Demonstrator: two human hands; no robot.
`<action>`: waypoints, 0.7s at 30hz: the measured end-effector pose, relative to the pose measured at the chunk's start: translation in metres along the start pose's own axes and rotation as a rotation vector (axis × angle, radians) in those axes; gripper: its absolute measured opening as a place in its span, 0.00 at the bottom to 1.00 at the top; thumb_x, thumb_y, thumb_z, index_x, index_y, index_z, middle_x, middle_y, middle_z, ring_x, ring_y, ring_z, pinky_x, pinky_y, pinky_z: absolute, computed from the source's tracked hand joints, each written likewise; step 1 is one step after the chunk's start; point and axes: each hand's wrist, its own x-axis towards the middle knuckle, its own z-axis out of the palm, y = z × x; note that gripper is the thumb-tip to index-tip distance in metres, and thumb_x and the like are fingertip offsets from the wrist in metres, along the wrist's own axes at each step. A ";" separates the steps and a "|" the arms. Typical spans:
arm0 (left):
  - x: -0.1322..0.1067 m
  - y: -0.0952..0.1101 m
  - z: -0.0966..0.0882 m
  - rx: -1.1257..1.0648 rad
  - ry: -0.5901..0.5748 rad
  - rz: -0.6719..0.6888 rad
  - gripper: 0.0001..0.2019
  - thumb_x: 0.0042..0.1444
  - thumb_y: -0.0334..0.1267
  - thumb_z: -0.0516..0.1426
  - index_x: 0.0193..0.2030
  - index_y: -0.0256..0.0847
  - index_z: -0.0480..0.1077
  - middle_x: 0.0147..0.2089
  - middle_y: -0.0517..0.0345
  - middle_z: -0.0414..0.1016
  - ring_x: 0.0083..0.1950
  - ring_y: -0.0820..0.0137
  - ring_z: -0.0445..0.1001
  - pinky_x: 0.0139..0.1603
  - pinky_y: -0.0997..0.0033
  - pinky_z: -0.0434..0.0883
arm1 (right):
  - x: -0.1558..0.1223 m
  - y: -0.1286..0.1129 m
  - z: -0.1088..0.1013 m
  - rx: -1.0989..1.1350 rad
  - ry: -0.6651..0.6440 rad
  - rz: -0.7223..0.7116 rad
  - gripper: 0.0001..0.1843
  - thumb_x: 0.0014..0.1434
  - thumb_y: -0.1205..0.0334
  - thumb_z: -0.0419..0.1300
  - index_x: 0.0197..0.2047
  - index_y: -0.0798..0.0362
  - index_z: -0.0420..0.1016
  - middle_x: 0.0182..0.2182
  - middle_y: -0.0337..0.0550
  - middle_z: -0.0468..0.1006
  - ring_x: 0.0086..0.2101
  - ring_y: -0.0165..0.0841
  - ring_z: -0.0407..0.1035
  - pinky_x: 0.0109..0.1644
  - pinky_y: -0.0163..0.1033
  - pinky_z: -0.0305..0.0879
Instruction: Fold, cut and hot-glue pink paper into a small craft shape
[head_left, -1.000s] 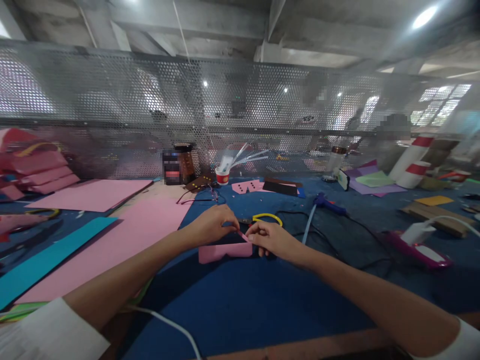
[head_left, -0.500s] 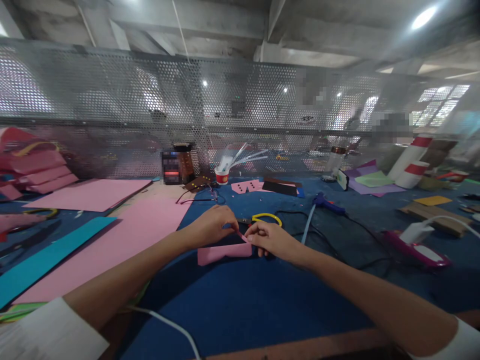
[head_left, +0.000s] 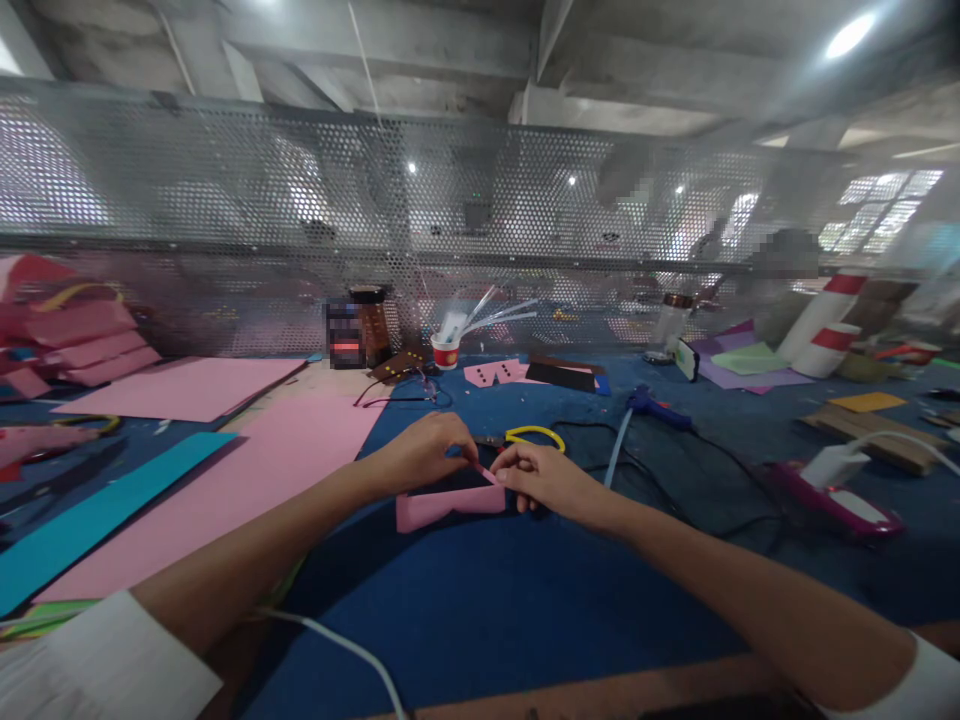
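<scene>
In the middle of the blue table stands a folded strip of pink paper [head_left: 450,508], bent so that its long front side faces me. My left hand [head_left: 431,447] pinches its far part, with thumb and fingers closed on the edge. Close by, my right hand [head_left: 544,482] is shut on the strip's right corner, fingertips pressed together there. Parts of the strip behind my fingers are hidden. Just beyond my hands lie yellow-handled scissors [head_left: 534,436], their blades partly covered.
Large pink sheets [head_left: 300,460] and a teal strip [head_left: 112,515] lie on the left. A blue glue gun [head_left: 660,408] with its cable rests on the right, near a magenta power strip [head_left: 840,500]. A paper cup [head_left: 445,352] with clear sticks stands at the back.
Both hands keep their hold on the pink strip almost unmoved. The whole view has shifted very slightly.
</scene>
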 end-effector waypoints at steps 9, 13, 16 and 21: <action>-0.001 0.003 0.004 0.025 0.030 -0.002 0.05 0.56 0.32 0.61 0.32 0.43 0.80 0.34 0.57 0.80 0.43 0.67 0.75 0.50 0.66 0.67 | -0.001 0.000 0.000 -0.013 -0.009 0.004 0.09 0.62 0.61 0.57 0.43 0.56 0.73 0.24 0.35 0.72 0.22 0.25 0.69 0.23 0.29 0.63; -0.001 -0.001 0.003 0.032 0.010 -0.020 0.04 0.56 0.33 0.62 0.36 0.45 0.80 0.37 0.57 0.81 0.43 0.66 0.75 0.49 0.67 0.67 | 0.000 0.003 0.000 -0.010 -0.005 0.002 0.09 0.62 0.61 0.57 0.43 0.55 0.73 0.24 0.35 0.72 0.21 0.25 0.69 0.23 0.28 0.63; -0.001 -0.008 -0.006 0.034 0.011 -0.047 0.09 0.55 0.37 0.64 0.44 0.45 0.79 0.42 0.56 0.82 0.45 0.65 0.76 0.48 0.68 0.69 | 0.000 0.005 -0.001 -0.005 0.003 -0.008 0.09 0.62 0.61 0.58 0.43 0.55 0.72 0.24 0.35 0.72 0.21 0.25 0.69 0.22 0.28 0.64; -0.016 -0.012 -0.032 0.006 0.080 -0.222 0.11 0.61 0.42 0.58 0.47 0.45 0.76 0.47 0.55 0.81 0.49 0.63 0.76 0.51 0.65 0.69 | -0.002 0.002 -0.003 -0.027 0.011 0.027 0.09 0.63 0.59 0.58 0.44 0.55 0.72 0.22 0.34 0.72 0.20 0.24 0.67 0.21 0.27 0.62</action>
